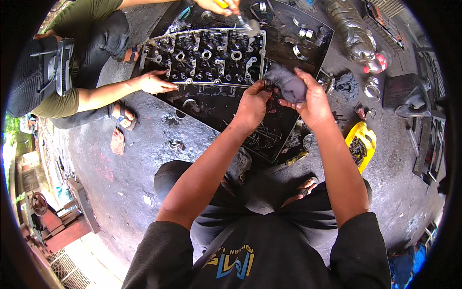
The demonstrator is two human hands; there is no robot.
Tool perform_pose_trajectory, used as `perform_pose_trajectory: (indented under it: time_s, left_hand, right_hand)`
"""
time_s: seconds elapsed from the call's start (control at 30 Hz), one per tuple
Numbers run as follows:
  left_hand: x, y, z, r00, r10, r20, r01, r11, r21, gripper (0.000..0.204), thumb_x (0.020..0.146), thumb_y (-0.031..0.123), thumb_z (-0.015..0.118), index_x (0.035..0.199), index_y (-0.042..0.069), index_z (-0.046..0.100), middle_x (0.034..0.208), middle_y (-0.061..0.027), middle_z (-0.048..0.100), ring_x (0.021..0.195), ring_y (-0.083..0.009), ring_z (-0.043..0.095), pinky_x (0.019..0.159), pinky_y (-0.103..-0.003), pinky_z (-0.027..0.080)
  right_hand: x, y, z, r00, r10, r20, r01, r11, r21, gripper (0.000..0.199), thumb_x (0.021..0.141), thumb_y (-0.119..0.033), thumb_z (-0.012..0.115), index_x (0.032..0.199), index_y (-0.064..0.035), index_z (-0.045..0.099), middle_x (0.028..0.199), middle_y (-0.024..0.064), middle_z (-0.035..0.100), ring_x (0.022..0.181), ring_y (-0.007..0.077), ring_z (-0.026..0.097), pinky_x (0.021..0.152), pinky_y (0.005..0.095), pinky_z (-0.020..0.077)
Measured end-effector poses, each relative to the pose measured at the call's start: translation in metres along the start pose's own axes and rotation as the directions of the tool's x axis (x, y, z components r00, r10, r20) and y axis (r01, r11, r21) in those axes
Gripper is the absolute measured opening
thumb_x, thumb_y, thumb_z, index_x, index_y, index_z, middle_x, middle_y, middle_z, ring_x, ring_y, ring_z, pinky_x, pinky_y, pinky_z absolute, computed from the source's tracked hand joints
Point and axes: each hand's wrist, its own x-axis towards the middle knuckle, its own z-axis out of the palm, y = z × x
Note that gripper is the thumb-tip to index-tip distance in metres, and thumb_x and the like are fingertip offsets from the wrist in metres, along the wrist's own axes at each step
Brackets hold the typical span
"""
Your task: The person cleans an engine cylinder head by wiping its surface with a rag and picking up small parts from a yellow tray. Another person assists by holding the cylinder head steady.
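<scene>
The right hand (313, 98) has its grip closed round a grey rag (289, 85); what the left hand (253, 105), bunched beside it, pinches is unclear. Left of the rag lies an engine cylinder head (207, 56), a co-worker's brush (250, 29) at its far corner.

Your forearms (207, 171): two, bare, reaching forward, converging. Your left hand (253, 105): fingers curled in. Your right hand (314, 100): cupped, turned toward the left.
</scene>
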Motion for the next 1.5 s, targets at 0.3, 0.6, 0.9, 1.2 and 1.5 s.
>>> perform_pose_trajectory:
  time_s: [0.3,0.6,0.9,1.2,1.5]
  left_hand:
    - [0.009,-0.018,0.007,0.992,-0.093,-0.082,0.030,0.820,-0.571,0.036,0.102,0.033,0.029,0.116,0.010,0.053,0.109,-0.0076,0.061,0.102,-0.0205,0.058,0.088,-0.036,0.048]
    - [0.007,-0.005,-0.005,0.982,-0.136,0.134,0.189,0.771,-0.608,0.037,0.095,0.036,0.040,0.108,0.009,0.062,0.105,-0.0076,0.066,0.099,-0.0238,0.062,0.091,-0.040,0.048]
    - [0.019,0.003,-0.018,0.916,-0.399,0.045,0.384,0.837,-0.390,0.021,0.094,0.020,0.056,0.103,0.003,0.066,0.096,-0.0088,0.068,0.087,-0.0220,0.065,0.082,-0.037,0.052]
    - [0.039,0.000,-0.042,0.980,-0.133,-0.145,0.023,0.809,-0.587,0.020,0.101,0.019,0.045,0.100,0.000,0.053,0.091,-0.0128,0.063,0.101,-0.0344,0.061,0.093,-0.050,0.048]
    - [0.034,-0.006,-0.045,0.962,-0.082,-0.260,-0.036,0.907,-0.419,0.009,0.095,0.006,0.054,0.104,0.007,0.054,0.094,-0.0080,0.064,0.090,-0.0290,0.066,0.082,-0.041,0.053]
  right_hand:
    - [0.010,0.056,0.024,0.935,-0.347,-0.078,0.289,0.867,-0.405,0.040,0.084,-0.032,0.069,0.104,0.0022,0.064,0.090,0.0089,0.068,0.079,0.0133,0.061,0.072,0.0290,0.0490]
    - [0.013,0.035,0.012,0.996,-0.089,-0.027,0.067,0.891,-0.450,0.030,0.076,-0.024,0.072,0.090,0.0028,0.067,0.085,0.0084,0.069,0.076,0.0147,0.064,0.068,0.0315,0.0497]
    - [0.007,0.039,0.011,0.970,-0.027,0.243,0.244,0.180,-0.953,0.044,0.072,-0.040,0.065,0.095,-0.0025,0.070,0.102,0.0208,0.067,0.099,0.0341,0.065,0.085,0.0388,0.0520]
    - [-0.004,0.050,0.007,0.986,-0.138,0.098,0.135,0.298,-0.945,0.044,0.071,-0.034,0.067,0.103,-0.0039,0.065,0.107,0.0206,0.066,0.101,0.0350,0.064,0.089,0.0415,0.0505]
    - [0.020,0.107,-0.055,0.989,-0.053,-0.136,-0.125,0.184,-0.975,0.051,0.068,-0.032,0.071,0.107,0.0005,0.063,0.102,0.0215,0.068,0.101,0.0358,0.064,0.089,0.0408,0.0506]
